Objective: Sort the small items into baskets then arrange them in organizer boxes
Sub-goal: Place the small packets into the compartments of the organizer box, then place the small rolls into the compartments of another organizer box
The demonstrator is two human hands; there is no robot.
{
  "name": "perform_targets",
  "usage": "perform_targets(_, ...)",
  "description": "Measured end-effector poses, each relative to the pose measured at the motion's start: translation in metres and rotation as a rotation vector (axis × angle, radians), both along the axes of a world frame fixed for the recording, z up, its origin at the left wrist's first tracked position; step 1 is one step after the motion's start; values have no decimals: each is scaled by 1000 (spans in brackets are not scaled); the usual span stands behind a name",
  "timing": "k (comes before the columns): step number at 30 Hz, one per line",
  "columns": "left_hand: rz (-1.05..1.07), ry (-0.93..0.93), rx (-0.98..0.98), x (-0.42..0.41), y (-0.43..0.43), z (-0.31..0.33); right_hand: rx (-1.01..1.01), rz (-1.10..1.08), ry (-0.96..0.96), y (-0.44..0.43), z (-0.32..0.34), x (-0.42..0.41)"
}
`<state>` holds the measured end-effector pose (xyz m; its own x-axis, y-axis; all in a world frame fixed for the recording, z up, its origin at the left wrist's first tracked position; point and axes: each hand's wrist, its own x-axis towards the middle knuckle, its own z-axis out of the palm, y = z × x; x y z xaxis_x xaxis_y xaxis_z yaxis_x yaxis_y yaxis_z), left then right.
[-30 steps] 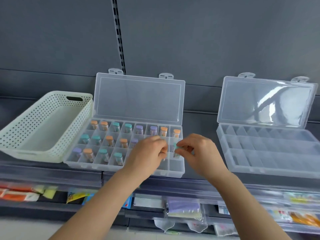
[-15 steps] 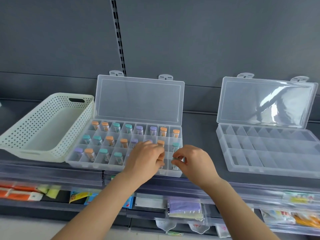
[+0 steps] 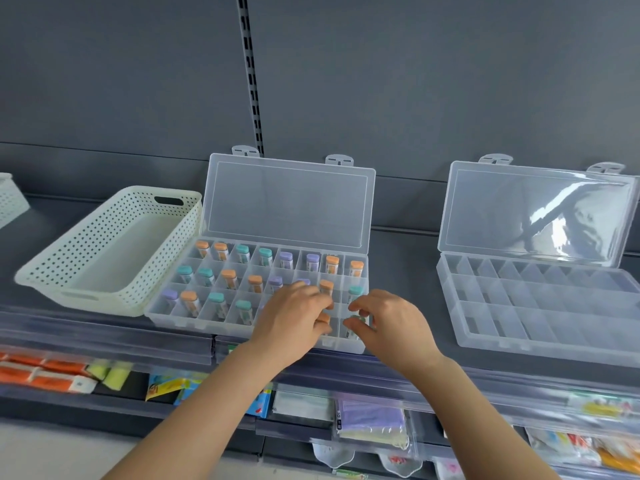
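Left hand [image 3: 294, 320] pinches an orange-capped vial [image 3: 325, 318] and right hand [image 3: 391, 323] pinches a teal-capped vial [image 3: 357, 319], both at the front-right compartments of the near organizer box [image 3: 194, 322], lid up, by the shelf's [image 3: 398, 271] front edge. Other capped vials [image 3: 256, 282] stand in its remaining rows. White basket [image 3: 86, 251] touches its left side; second organizer box [image 3: 540, 306], lid up, lies well apart toward the right edge.

Cream basket [image 3: 104, 258], dotted with holes, left of the clear box [image 3: 291, 202]; vials [image 3: 255, 282] inside the box have orange, teal and purple caps.
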<state>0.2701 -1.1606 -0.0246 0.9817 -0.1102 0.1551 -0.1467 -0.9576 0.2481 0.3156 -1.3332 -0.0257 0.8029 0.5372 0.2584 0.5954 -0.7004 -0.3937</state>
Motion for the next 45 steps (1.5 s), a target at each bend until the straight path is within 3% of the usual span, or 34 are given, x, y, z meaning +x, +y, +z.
perform_targets(5, 60, -45, -19, -11, 11, 11, 61, -22, -67, 10, 5, 2)
perform_targets(11, 234, -154, 96, -37, 67, 35, 48, 67, -180, 71, 27, 4)
perform_targets(20, 578, -74, 305, -112, 210, 53, -179, 361, -161, 228, 53, -24)
perform_targets(27, 743, -4, 386, -178, 337, 50, -239, 489, -221, 373, 57, -73)
perform_targets(36, 837, 107, 338, -238, 477, 43, -304, 570, -190, 528, 48, -120)
perform_targets(45, 909, 131, 295, -237, 591, 37, -326, 569, -163, 649, 38, -107)
